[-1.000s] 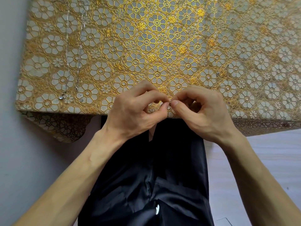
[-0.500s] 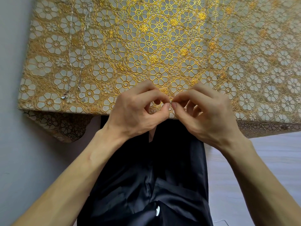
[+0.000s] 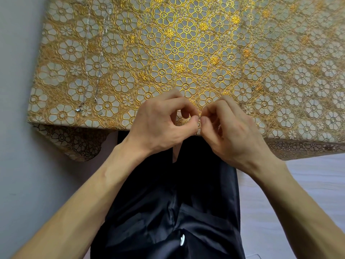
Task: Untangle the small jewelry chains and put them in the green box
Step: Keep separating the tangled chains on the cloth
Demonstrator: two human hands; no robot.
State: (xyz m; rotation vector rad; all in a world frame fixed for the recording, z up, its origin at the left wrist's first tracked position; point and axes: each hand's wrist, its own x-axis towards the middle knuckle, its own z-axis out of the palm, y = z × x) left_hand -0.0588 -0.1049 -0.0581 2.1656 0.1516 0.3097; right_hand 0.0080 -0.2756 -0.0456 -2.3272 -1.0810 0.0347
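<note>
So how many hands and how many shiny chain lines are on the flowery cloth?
Hands: 2, left hand and right hand
Silver chain strands: 2
Flowery tablecloth: 1
Total: 5
The fingertips likely pinch a chain, too tiny to count.

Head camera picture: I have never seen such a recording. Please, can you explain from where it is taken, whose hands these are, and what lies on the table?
There is no machine here. A person wears a camera on the head, so the picture looks down on their own arms and black trousers. The left hand and the right hand meet at the near edge of a table covered with a gold flowered cloth. Each pinches thumb against forefinger on something tiny, probably a fine chain; it is too small to see clearly. On the cloth at the left lie two thin silver chains, stretched out side by side. No green box is in view.
</note>
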